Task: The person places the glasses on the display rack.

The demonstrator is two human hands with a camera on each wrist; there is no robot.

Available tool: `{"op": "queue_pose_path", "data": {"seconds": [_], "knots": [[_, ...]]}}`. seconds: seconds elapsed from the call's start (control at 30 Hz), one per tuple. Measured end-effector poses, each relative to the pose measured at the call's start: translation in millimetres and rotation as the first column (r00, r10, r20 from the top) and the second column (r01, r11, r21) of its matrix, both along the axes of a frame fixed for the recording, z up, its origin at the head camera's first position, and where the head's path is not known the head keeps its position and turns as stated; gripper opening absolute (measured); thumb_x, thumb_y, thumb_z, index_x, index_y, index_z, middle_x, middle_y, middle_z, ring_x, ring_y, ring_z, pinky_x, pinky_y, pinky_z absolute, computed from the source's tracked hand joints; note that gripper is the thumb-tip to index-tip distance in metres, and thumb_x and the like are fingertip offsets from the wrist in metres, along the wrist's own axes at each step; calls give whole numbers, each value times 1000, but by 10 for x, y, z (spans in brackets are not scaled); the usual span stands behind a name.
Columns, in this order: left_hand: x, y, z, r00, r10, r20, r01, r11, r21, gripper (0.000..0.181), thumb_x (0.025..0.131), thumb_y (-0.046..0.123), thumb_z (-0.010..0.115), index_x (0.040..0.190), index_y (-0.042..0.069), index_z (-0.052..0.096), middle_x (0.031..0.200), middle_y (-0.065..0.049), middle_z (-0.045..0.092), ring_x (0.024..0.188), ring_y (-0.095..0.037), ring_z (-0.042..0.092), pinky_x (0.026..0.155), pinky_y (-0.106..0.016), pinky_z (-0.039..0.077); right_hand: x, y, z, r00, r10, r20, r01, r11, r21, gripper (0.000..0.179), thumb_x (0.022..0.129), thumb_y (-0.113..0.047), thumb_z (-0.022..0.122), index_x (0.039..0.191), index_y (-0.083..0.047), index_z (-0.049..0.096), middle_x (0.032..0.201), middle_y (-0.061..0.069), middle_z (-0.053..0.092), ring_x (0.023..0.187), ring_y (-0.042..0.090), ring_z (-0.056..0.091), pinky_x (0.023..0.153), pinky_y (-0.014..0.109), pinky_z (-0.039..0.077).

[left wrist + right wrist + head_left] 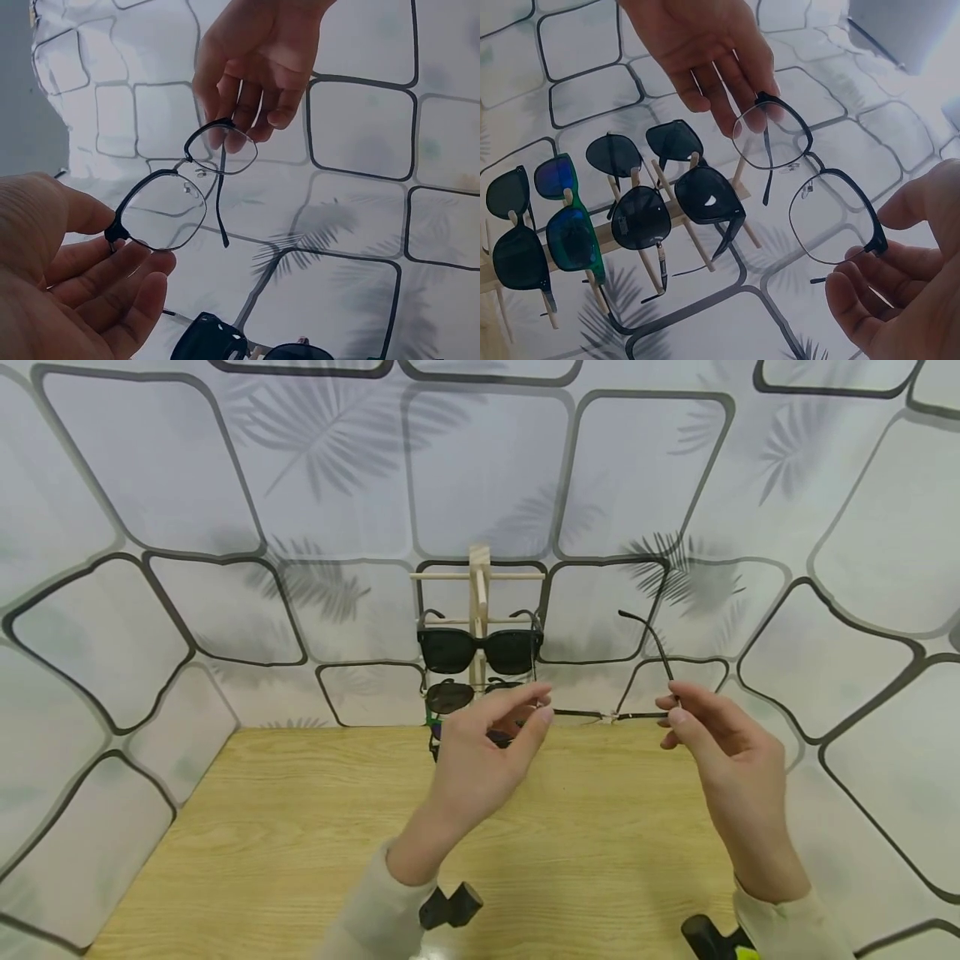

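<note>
A pair of eyeglasses [577,713] with clear lenses and dark upper rims is held up between both hands, its temples unfolded. My left hand [480,760] pinches one end of the frame near the hinge, and my right hand [738,760] pinches the other end. In the left wrist view the dark brow rim [146,180] shows beside the left thumb and fingers. The right wrist view shows the right hand [915,277] on the frame's near corner. Behind the left hand stands a wooden display rack [479,589] with sunglasses, partly hidden by that hand.
Black sunglasses [480,650] sit on the rack below a bare upper peg [517,576]. Further down hang several more pairs, including green-edged sunglasses [574,236]. The wooden tabletop [315,835] ends at a patterned backdrop [360,635] behind and at the sides.
</note>
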State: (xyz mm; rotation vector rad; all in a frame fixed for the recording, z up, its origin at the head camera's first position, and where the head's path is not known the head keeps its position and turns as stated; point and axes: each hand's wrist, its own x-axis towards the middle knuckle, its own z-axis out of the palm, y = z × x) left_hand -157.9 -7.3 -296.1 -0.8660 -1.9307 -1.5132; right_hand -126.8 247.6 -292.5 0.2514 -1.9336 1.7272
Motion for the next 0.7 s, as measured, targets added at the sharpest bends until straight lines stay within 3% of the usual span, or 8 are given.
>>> {"op": "queue_pose_path", "data": {"seconds": [0.3, 0.7], "knots": [[-44, -201, 183, 999, 27, -35, -26, 999, 18, 26, 101, 9, 70, 126, 3, 76, 109, -10, 79, 82, -15, 74, 72, -26, 60, -113, -186, 169, 988, 116, -105, -118, 993, -17, 33, 101, 1, 67, 133, 5, 68, 114, 8, 76, 89, 14, 71, 78, 22, 59], [-66, -455, 333, 997, 79, 3, -79, 995, 68, 26, 102, 7, 70, 127, 3, 76, 114, -13, 79, 91, -25, 78, 78, -25, 61, -321, -466, 333, 985, 131, -111, -131, 991, 14, 28, 101, -1, 68, 128, -1, 73, 111, 7, 77, 78, 14, 69, 75, 23, 58]]}}
